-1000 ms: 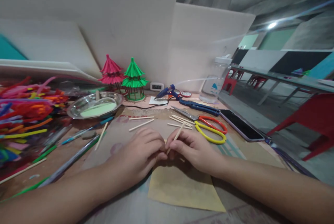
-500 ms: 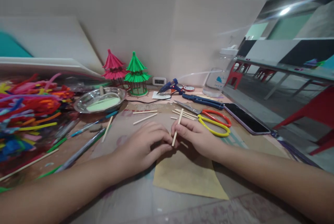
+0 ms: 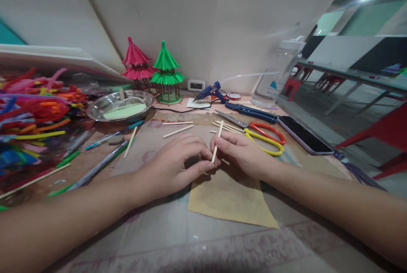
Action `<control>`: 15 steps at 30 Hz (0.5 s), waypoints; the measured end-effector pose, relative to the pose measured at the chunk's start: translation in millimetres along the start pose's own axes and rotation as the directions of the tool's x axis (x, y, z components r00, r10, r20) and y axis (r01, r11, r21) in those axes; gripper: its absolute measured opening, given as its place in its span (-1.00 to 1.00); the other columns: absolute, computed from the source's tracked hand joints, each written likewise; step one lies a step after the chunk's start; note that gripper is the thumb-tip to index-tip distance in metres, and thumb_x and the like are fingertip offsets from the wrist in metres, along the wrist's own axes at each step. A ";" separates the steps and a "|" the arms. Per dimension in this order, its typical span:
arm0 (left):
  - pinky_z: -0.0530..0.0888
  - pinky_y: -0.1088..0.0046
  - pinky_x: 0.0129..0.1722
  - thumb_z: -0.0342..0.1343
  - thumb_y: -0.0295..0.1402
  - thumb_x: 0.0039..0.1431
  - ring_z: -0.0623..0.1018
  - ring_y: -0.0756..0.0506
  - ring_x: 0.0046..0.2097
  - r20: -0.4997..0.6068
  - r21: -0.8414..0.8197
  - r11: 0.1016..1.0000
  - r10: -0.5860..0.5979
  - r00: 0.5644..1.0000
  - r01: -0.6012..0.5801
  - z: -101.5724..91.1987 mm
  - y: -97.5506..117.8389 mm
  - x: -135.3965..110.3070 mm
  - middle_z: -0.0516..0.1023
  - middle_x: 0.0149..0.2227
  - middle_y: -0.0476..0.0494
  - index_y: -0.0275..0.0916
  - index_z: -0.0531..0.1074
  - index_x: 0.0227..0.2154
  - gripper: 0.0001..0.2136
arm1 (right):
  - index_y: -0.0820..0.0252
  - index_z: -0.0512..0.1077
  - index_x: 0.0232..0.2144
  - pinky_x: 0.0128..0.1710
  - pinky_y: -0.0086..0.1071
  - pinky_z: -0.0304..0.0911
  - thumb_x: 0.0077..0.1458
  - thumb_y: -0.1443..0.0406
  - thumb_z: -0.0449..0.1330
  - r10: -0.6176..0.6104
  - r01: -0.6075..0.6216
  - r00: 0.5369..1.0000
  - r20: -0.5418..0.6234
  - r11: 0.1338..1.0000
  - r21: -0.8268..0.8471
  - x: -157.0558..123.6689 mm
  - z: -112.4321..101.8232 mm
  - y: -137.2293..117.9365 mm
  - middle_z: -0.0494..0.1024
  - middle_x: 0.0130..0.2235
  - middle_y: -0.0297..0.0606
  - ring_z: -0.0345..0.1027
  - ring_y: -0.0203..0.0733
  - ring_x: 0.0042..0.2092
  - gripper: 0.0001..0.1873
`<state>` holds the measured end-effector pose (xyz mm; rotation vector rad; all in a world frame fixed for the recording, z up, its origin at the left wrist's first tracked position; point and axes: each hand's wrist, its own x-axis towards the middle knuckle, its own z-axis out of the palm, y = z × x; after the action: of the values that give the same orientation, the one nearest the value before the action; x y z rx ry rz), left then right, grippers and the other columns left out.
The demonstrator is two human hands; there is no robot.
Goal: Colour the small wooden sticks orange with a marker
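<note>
Wooden stick [image 3: 217, 140], at the centre of the frame, is clamped at a slant between thumb and fingers of the right hand [image 3: 240, 151], apparently to leave its upper end clear, while the left hand [image 3: 182, 158] brings thumb and forefinger to its lower end; whether these grip it cannot be told. Beneath the hands lies a yellowish sheet [image 3: 233, 207], and just beyond them loose sticks [image 3: 233, 128] and scissors [image 3: 250, 127], presumably kept within reach. At upper centre, a glue gun [image 3: 209, 91] points its nozzle over a white pad [image 3: 197, 104], likely against drips.
</note>
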<state>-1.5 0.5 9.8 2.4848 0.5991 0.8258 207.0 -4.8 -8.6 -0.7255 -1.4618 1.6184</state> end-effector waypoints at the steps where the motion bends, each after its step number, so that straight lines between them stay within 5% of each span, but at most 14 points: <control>1: 0.38 0.37 -0.11 0.08 -0.33 0.37 0.52 -0.07 -0.17 -0.001 0.014 1.000 0.002 1.000 -0.002 -0.5 0.2 -0.5 0.59 -0.25 -0.02 -0.18 0.53 -0.25 -0.86 | 0.19 0.42 -0.40 -0.35 -0.42 0.31 0.20 0.01 0.28 -0.012 0.012 1.000 -0.011 1.000 -0.007 -0.8 0.6 -1.2 0.51 -0.50 -0.38 0.40 -0.33 -0.43 -0.62; 4: 0.39 0.28 -0.04 0.06 -0.39 0.27 0.50 -0.14 -0.10 0.016 0.122 0.992 -0.035 0.999 0.033 -1.6 -1.0 -2.3 0.55 -0.19 -0.09 -0.21 0.49 -0.22 -0.88 | 0.16 0.38 -0.36 -0.38 -0.40 0.35 0.22 0.00 0.24 -0.048 0.041 0.994 -0.094 0.996 -0.073 -4.6 1.4 -6.2 0.50 -0.49 -0.39 0.41 -0.31 -0.45 -0.64; 8: 0.36 0.10 0.10 0.16 -0.28 0.16 0.43 -0.28 0.07 0.124 0.264 0.957 -0.158 0.980 0.121 -0.8 -4.3 -2.6 0.48 -0.03 -0.20 -0.24 0.48 -0.04 -0.69 | 0.14 0.35 -0.29 -0.34 -0.37 0.38 0.29 0.14 0.17 -0.153 0.086 0.978 -0.144 0.916 -0.391 -10.3 -1.0 -10.6 0.51 -0.42 -0.37 0.45 -0.28 -0.39 -0.79; 11: 0.35 0.05 0.14 0.19 -0.18 0.17 0.40 -0.30 0.11 0.182 0.285 0.947 -0.205 0.962 0.148 -0.1 -4.2 -0.9 0.45 0.02 -0.22 -0.22 0.47 0.01 -0.62 | 0.15 0.37 -0.27 -0.28 -0.35 0.36 0.32 0.25 0.11 -0.187 0.121 0.981 -0.051 0.794 -0.596 -11.6 -0.5 -10.6 0.56 -0.38 -0.32 0.47 -0.25 -0.34 -0.88; 15: 0.37 0.06 0.12 0.20 -0.13 0.17 0.41 -0.30 0.09 0.195 0.275 0.950 -0.209 0.958 0.151 -0.5 -3.0 0.4 0.45 -0.03 -0.17 -0.18 0.48 -0.18 -0.73 | 0.16 0.38 -0.33 -0.20 -0.30 0.35 0.31 0.33 0.07 -0.197 0.270 0.962 0.188 0.604 -0.750 -8.1 4.8 -11.9 0.60 -0.33 -0.23 0.49 -0.19 -0.26 -0.85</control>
<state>-2.2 3.3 8.8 2.6533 0.8856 0.4139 209.2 -14.3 3.1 -0.8712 -2.2472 0.7599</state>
